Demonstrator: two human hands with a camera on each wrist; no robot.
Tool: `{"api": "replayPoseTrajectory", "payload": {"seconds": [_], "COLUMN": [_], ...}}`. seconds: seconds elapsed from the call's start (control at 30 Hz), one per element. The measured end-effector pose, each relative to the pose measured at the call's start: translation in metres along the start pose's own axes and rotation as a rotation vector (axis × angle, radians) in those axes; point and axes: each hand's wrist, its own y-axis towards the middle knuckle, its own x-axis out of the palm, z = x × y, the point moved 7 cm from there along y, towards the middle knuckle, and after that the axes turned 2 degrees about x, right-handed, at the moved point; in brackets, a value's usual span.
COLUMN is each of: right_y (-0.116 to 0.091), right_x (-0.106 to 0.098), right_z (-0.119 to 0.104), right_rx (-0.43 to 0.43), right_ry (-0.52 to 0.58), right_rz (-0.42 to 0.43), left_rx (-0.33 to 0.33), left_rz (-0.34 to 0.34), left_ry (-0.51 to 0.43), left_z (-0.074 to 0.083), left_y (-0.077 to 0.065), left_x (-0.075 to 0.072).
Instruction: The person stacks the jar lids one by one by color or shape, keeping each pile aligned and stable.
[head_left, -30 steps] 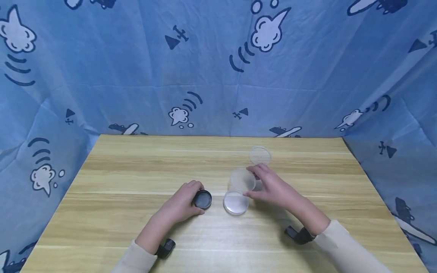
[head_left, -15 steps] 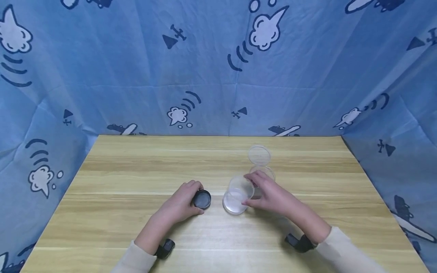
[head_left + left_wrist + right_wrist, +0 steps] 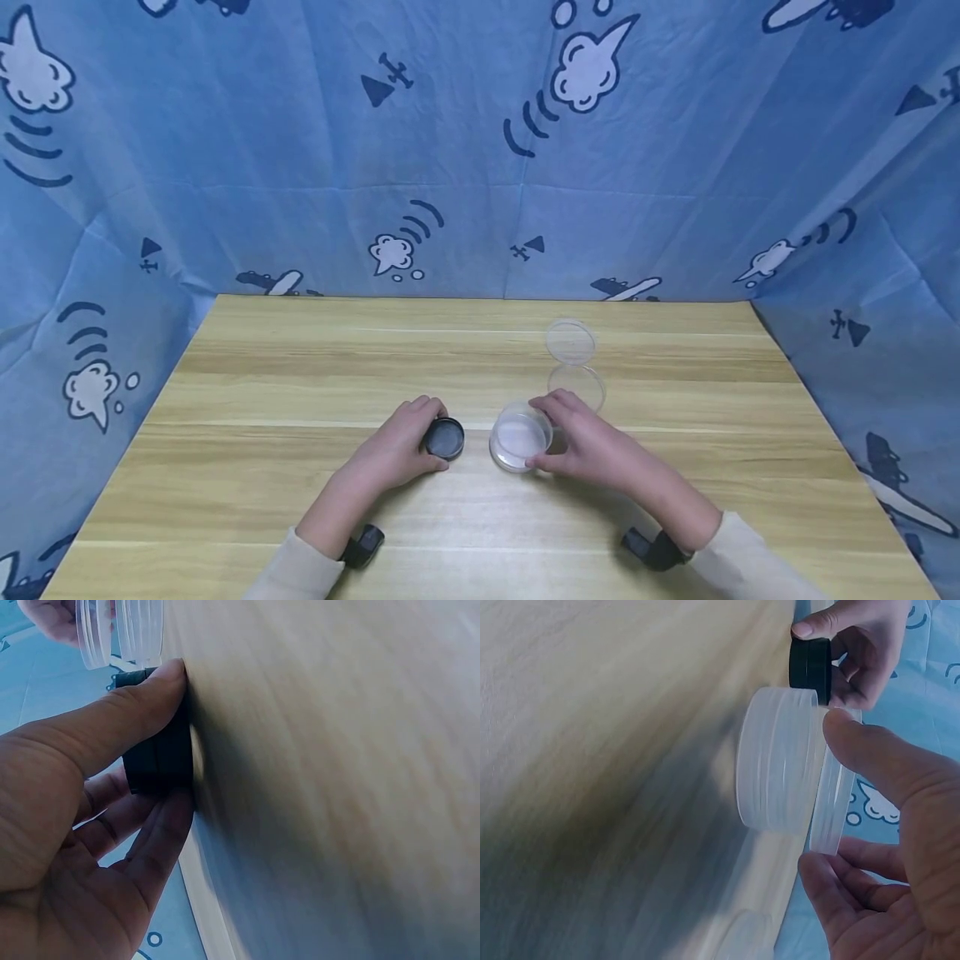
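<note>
1 × blk rnd container [image 3: 444, 439], on bench [image 3: 315, 358]; L hand [image 3: 401, 442] fingers curled round side. 1 × clr rnd container [image 3: 776, 757], on bench, just R of blk one. 1 × clr shallow dish [image 3: 832, 802], just above clr rnd container, rim pinched by R hand [image 3: 592, 435] fingers & thumb. 2 × clr discs [image 3: 570, 342], on bench beyond R hand.

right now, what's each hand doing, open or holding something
Left hand: holding a small round black container.
Right hand: holding a shallow clear round piece just above a clear round container.
</note>
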Motion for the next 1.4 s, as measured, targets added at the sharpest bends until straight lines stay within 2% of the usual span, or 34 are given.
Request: {"api": "replayPoseTrajectory", "payload": {"seconds": [0.53,1.4], "right_y": [0.0035,-0.0009], "right_x": [0.0077,0.0089], "right_z": [-0.0051,-0.0094], "right_rx": [-0.021,-0.002], "right_ry": [-0.041,-0.014], "right_rz": [-0.013,-0.028], "left_rx": [-0.017,-0.012], "left_rz": [-0.009,0.004], "left_ry": [-0.008,-0.009], "left_z": [-0.0003,0.0003], "left_y": [0.0012,-0.0002], "left_x": [-0.0028,-0.0044]}}
